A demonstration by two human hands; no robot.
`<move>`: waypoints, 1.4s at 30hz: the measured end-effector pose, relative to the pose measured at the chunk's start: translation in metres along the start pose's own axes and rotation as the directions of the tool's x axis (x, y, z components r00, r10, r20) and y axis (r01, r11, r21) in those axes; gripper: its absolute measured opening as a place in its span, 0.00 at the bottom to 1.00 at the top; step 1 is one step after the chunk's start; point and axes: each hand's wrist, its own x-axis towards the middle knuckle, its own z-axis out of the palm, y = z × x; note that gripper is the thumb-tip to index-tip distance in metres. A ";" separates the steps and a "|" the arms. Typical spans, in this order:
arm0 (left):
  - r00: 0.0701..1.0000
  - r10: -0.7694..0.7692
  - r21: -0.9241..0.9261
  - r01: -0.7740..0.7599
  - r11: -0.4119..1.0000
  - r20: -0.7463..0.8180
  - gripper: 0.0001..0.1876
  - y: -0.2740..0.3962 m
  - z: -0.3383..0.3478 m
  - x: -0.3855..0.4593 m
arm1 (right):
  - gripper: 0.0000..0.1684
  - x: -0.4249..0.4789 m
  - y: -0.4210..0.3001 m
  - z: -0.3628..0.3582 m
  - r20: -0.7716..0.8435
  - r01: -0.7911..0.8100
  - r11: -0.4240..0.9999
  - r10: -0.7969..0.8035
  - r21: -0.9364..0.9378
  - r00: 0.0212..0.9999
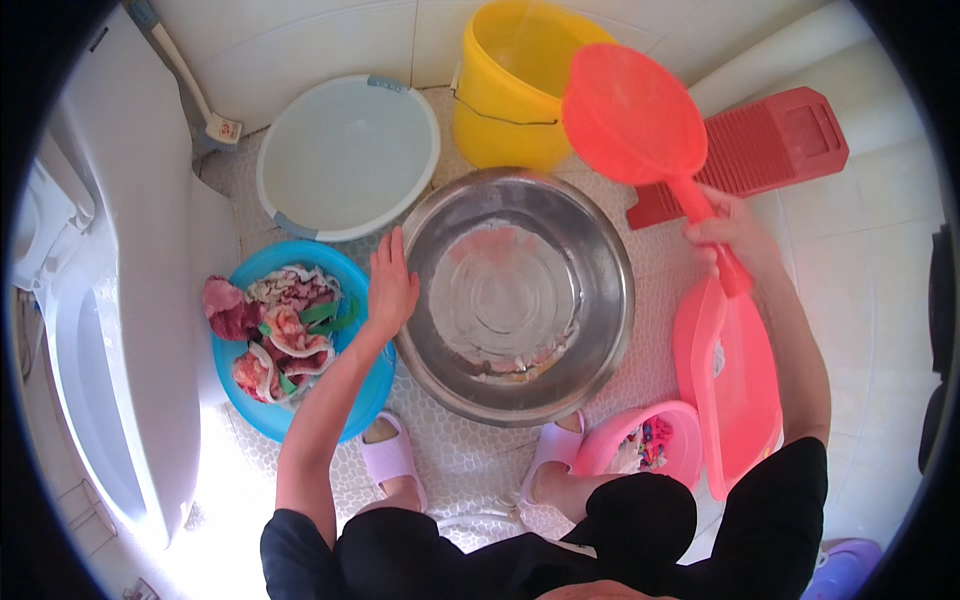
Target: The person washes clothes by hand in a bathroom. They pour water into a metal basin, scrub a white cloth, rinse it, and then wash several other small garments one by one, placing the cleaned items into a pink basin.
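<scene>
A large steel basin (604,360) stands on the floor before me, with a little clear water (487,289) in its bottom. My left hand (391,289) lies with its fingers extended at the basin's left rim, holding nothing. My right hand (731,229) grips the handle of a red plastic water dipper (634,112), raised beside a yellow bucket (510,131) and overlapping its right side. To the left, under my forearm, a blue plastic basin (375,382) contains several crumpled red, pink and white cloths (292,330).
A pale oval basin (349,157) stands behind the blue one. A red washboard (780,142) leans at the right wall. Nearby are a pink tub (742,390) and a pink basin (686,427) of small colourful items. A brush (217,131) stands at the back left.
</scene>
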 end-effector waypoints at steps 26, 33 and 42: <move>0.997 -0.074 0.007 0.073 0.997 0.030 0.41 0.003 0.007 0.002 | 0.43 -0.051 0.234 -0.009 0.030 -0.017 -0.077 -0.570 -0.997 0.821; 0.996 -0.088 -0.047 0.089 0.995 0.029 0.39 0.005 0.006 0.002 | 0.41 -0.042 0.189 -0.006 -0.021 0.056 0.095 -0.656 -0.994 0.755; 0.997 -0.080 -0.015 0.080 0.997 0.013 0.38 0.001 0.005 0.001 | 0.36 0.127 -0.008 -0.033 -0.066 0.230 0.345 -0.668 -0.910 0.741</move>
